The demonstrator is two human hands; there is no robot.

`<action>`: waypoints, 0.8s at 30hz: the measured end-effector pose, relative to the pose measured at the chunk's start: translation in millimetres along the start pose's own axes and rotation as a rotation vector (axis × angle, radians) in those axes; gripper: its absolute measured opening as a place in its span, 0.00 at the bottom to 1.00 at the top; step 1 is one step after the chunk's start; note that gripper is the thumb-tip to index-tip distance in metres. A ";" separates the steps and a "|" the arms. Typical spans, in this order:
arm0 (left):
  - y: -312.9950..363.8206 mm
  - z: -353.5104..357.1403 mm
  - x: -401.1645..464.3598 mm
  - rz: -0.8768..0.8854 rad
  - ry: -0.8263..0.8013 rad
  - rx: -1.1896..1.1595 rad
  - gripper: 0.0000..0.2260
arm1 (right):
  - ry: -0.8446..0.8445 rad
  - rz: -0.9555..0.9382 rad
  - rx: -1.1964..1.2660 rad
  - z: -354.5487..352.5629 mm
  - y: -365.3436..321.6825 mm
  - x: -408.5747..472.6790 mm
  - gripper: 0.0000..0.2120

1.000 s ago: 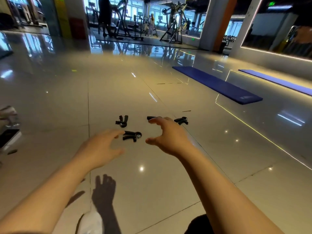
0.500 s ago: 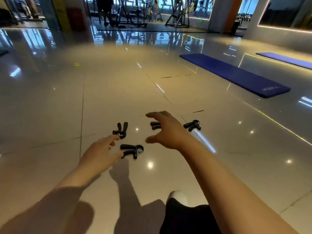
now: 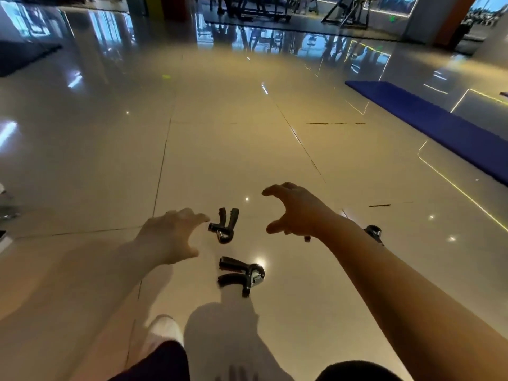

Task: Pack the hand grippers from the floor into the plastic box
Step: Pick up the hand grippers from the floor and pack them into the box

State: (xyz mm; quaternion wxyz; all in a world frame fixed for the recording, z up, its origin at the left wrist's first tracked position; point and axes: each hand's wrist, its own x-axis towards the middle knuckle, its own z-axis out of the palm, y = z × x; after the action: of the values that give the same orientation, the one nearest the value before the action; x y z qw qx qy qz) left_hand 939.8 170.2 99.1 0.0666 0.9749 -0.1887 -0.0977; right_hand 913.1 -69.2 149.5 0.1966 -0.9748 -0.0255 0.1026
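Black hand grippers lie on the shiny tiled floor in front of me. One hand gripper [image 3: 226, 224] lies between my hands, its handles pointing away from me. A second hand gripper [image 3: 243, 273] lies nearer to me, handles pointing left. A third hand gripper [image 3: 374, 232] shows partly behind my right forearm, and my right hand hides most of a fourth. My left hand [image 3: 170, 237] reaches forward, fingers spread, fingertips just left of the far gripper. My right hand [image 3: 295, 213] hovers with thumb and fingers apart in a claw, holding nothing. The plastic box is out of view.
A blue exercise mat [image 3: 437, 125] lies on the floor at the right. Gym machines [image 3: 261, 6] stand far at the back. My white shoe [image 3: 165, 331] and dark trouser legs show at the bottom edge. A dark mat [image 3: 22, 56] lies at the far left.
The camera has dropped lower and closer to the grippers. Both hands have moved forward, the left up to the far gripper, the right over the one it now hides.
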 end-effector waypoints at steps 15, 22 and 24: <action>-52.4 207.6 156.1 -0.216 -0.282 -0.256 0.40 | -0.311 0.030 -0.133 252.3 104.9 136.8 0.39; -75.2 274.6 137.6 -0.205 -0.601 -0.009 0.56 | -0.204 -0.051 -0.219 306.9 129.9 146.3 0.31; -74.1 273.7 140.3 -0.212 -0.622 -0.001 0.56 | -0.170 -0.058 -0.243 305.3 138.7 147.9 0.29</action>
State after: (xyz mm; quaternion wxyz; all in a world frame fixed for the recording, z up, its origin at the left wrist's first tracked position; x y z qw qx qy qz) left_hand 1034.8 159.5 -202.4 -0.0043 0.9125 -0.0974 -0.3972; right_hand 994.9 -68.3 -207.8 0.0770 -0.9780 -0.0827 0.1753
